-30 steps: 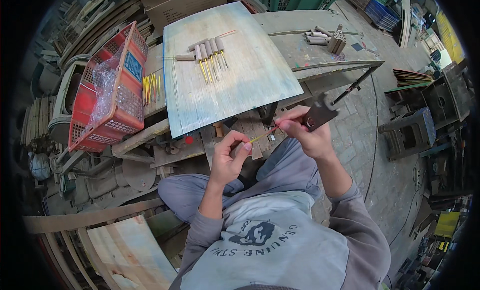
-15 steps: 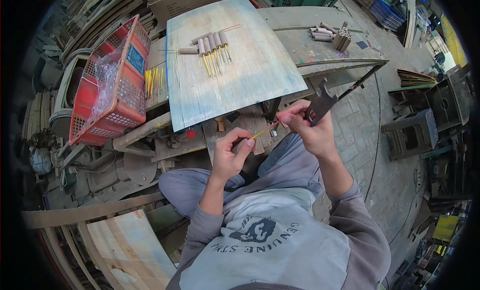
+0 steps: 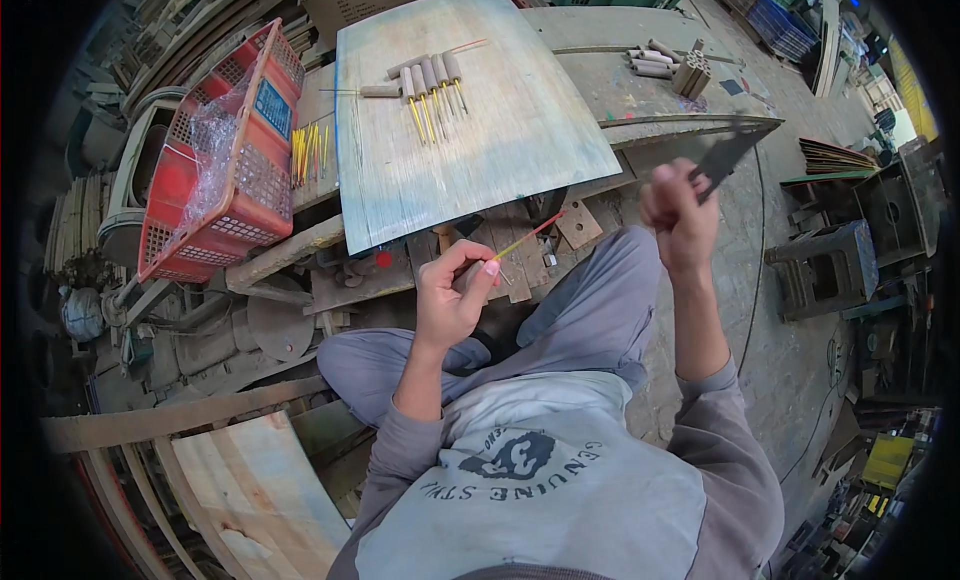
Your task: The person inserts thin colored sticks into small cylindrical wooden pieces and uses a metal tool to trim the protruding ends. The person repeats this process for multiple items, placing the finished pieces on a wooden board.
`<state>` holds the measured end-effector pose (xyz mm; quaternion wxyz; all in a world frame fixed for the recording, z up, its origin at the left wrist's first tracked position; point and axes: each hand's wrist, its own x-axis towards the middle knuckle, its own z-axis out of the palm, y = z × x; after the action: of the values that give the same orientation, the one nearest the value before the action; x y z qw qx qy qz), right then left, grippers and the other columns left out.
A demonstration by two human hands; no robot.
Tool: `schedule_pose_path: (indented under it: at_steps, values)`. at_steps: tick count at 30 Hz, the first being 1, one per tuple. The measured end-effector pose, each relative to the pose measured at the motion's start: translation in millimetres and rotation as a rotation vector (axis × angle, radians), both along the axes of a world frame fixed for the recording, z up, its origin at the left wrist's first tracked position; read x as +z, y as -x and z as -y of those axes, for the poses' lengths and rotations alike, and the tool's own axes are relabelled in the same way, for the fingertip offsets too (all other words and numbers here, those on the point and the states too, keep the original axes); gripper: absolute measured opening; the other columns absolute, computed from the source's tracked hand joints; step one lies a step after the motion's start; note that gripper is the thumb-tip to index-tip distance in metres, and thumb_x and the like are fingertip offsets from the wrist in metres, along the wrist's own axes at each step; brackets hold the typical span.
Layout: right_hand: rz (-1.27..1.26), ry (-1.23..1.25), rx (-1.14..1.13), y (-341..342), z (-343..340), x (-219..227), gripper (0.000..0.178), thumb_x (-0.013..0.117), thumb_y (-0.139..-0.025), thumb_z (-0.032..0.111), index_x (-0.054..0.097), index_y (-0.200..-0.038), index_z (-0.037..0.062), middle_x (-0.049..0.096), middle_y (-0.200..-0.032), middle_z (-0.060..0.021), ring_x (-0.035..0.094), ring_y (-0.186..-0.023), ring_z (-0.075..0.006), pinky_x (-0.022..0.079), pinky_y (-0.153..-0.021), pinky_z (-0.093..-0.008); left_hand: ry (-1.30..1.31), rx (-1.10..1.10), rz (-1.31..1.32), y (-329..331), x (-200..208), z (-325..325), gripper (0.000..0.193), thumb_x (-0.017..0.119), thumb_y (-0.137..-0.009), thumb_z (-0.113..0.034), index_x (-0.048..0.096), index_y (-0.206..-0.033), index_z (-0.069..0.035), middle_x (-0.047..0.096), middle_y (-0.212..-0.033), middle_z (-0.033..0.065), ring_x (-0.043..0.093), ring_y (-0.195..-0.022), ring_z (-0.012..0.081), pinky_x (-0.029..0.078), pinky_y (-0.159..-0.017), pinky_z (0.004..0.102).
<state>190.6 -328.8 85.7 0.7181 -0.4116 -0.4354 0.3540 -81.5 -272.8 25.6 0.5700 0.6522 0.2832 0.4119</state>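
Observation:
Between the thumb and fingers of my left hand (image 3: 455,292) is a thin rod (image 3: 522,242), yellow near the grip and red toward its far end, slanting up to the right. My right hand (image 3: 680,215), raised off to the right and apart from the rod, is closed around a dark flat metal tool (image 3: 732,155), blurred by motion. Beyond my hands lies a pale, blue-tinted board (image 3: 470,170). Several grey-brown cylinders (image 3: 440,72) rest on it, with thin yellow or dark rods (image 3: 424,120) sticking out of their ends.
A red plastic crate (image 3: 225,220) with clear wrap stands at the left, beside several loose yellow rods (image 3: 308,155). More cylinders (image 3: 690,75) sit on the worn bench (image 3: 590,30) at the back right. A wooden block with holes (image 3: 579,225) lies below the board. Dark metal frames (image 3: 825,265) stand right.
My right hand has left the rod's red end and swung right and up with the dark tool. My left hand keeps the rod, shifted slightly left, and the wooden block now shows.

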Motion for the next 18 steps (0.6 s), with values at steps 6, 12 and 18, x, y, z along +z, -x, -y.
schedule_pose_path:
  at_steps: [6, 12, 18]
  values:
    - [0.583, 0.061, -0.117, 15, 0, -3, 0.024, 0.074, -0.074, 0.009, 0.05, -0.068, 0.0068, 0.044, -0.053, -0.0028, 0.042, -0.046, -0.0125, 0.033, -0.045, -0.0279, -0.053, -0.016, -0.039, 0, 0, 2, 0.01, 0.059, -0.091, -0.008, 0.058, -0.088, 0.002, 0.061, -0.075, 0.003, 0.055, -0.07, 0.0065, 0.044, -0.065, 0.0205]
    - [1.035, 0.076, -0.149, 39, 3, 5, 0.039, 0.073, -0.073, 0.005, 0.035, -0.062, 0.0058, 0.04, -0.049, -0.0036, 0.039, -0.044, -0.0092, 0.031, -0.043, -0.027, -0.024, 0.029, 0.041, -2, -2, 2, 0.009, 0.06, -0.089, -0.007, 0.059, -0.084, 0.0, 0.061, -0.067, 0.0019, 0.054, -0.062, 0.0048, 0.041, -0.057, 0.0201]
    - [0.666, 0.041, -0.214, 39, 3, 8, 0.032, 0.066, -0.08, 0.0, 0.042, -0.06, 0.0063, 0.044, -0.053, 0.004, 0.04, -0.05, -0.0061, 0.03, -0.044, -0.0232, -0.033, 0.056, 0.074, 1, -1, 5, 0.009, 0.061, -0.088, -0.006, 0.059, -0.082, 0.0, 0.06, -0.063, 0.0013, 0.054, -0.058, 0.0038, 0.04, -0.053, 0.0197]
